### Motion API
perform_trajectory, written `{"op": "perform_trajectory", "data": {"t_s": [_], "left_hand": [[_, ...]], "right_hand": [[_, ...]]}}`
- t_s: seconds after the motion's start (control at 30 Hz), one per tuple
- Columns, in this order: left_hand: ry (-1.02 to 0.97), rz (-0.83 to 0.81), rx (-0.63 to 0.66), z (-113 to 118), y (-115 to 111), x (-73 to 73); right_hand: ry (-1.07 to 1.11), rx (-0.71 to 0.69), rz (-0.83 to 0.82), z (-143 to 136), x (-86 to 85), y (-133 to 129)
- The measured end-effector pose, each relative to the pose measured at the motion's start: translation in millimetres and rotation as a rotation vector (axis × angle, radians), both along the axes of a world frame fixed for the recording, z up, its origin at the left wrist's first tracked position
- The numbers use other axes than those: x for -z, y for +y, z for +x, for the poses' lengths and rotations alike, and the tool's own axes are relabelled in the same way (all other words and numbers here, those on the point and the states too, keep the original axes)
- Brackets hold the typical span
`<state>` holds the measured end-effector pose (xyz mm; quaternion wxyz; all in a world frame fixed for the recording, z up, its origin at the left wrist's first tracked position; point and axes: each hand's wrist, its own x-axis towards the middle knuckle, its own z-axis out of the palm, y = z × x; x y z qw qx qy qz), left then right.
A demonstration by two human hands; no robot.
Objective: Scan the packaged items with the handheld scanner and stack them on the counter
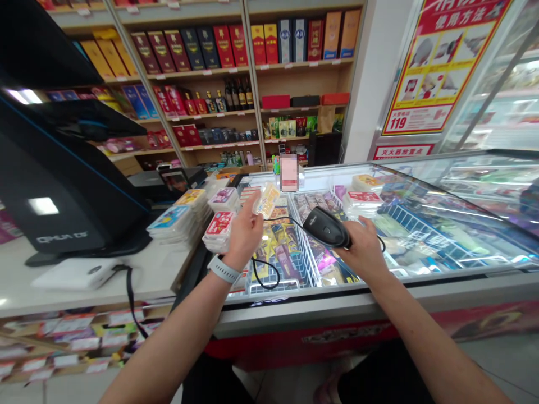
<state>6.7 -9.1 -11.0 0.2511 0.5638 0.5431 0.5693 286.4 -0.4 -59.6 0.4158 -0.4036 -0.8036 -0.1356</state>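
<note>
My left hand (245, 227), with a pale watch band (225, 270) at the wrist, grips a small clear pack with a yellow label (267, 200). In my right hand (365, 247) is a black barcode scanner (326, 227), its head pointing left toward the pack. The scanner's black cable (266, 275) loops over the freezer's glass top. Close by my left hand stand stacks of similar packs: a red-labelled stack (219, 227), a purple-labelled pack (223, 197) and a blue-labelled stack (170, 221). Another red-topped stack (362, 201) rests on the glass beyond my right hand.
The glass-topped chest freezer (303, 306) holds wire baskets of wrapped goods. Left is a counter with a black checkout terminal (63, 168) and a white box-shaped device (78, 273). A phone-like pink screen (289, 173) stands at the freezer's far edge. Shelves of boxed bottles (202, 47) line the back.
</note>
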Motion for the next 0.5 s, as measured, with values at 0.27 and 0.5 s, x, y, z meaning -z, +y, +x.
{"op": "perform_trajectory", "data": {"t_s": [0.27,0.5], "left_hand": [[0.847,0.258,-0.545,-66,-47,-24.5],[1.219,0.258,-0.556,-95,-77,2.8]], "right_hand": [[0.020,-0.001,0.012,0,-2.2,-2],[0.001,0.006,0.017,0,-0.6,-1]]}}
